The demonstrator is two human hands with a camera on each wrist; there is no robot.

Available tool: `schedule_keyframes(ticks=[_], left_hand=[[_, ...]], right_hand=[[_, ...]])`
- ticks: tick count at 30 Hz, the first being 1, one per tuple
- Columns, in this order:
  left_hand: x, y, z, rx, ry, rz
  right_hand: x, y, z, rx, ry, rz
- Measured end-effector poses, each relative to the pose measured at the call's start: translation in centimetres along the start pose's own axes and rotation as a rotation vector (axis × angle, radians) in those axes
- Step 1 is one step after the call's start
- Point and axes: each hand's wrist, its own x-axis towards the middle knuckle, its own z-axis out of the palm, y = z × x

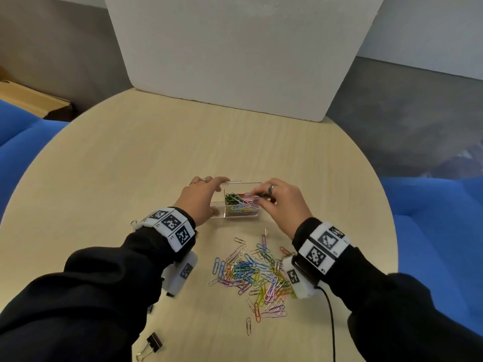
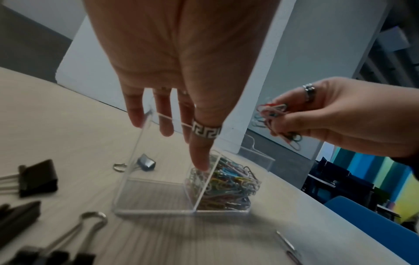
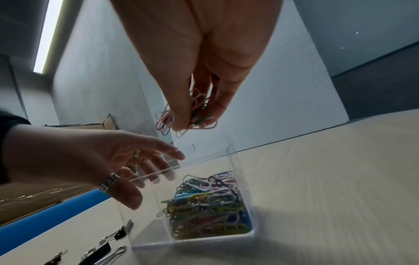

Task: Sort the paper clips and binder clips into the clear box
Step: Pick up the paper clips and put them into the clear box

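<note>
**Head view.** Locate the clear plastic two-compartment box on the round pale wooden bench, between both hands. Note the left hand holding the box's left end: fingers over the far rim, thumb on the near wall. Note the right hand above the right compartment, grip clamped on a bunch of coloured wire paper clips. Expect clips to spill over the right wall onto the bench if released off centre. Watch the black wrist cable beside the loose heap of coloured paper clips; likely to drag and scatter that heap on a wide arm swing. Note black binder clips at the near left edge, not yet boxed.

**Left wrist view.** Confirm left compartment bare, right compartment part filled. Note the thumb reaching down close to the clear divider wall. Guard against clips bouncing across the divider into the bare compartment, probably meant for binder clips. Avoid heavy one-sided pressure: light box, liable to tip or slide.

**Right wrist view.** Note the bunch pinched at the fingertips only, with several clips hanging loose at its edges. Expect early drop of these outer clips, or snagged clips clinging to the fingers after release. Lower before letting go; probable rebound off the springy pile of clips in the box otherwise.
</note>
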Motion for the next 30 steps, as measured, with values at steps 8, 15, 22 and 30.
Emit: schedule_keyframes(ticks=[8, 15, 22, 30], left_hand=[[0.1, -0.3, 0.2, -0.018, 0.003, -0.007], [0.1, -0.3, 0.3, -0.01, -0.002, -0.006], [0.1, -0.1, 0.1, -0.006, 0.0, -0.004], [0.0, -0.1, 0.1, -0.024, 0.003, 0.005]], right_hand=[[2.7, 0.2, 2.8, -0.258, -0.232, -0.02], [2.4, 1.3, 1.7, -0.251, -0.149, -0.033], [1.3, 2.4, 2.7, -0.734, -0.226, -0.222], [1.6, 1.9, 2.8, -0.546, -0.178, -0.217]])
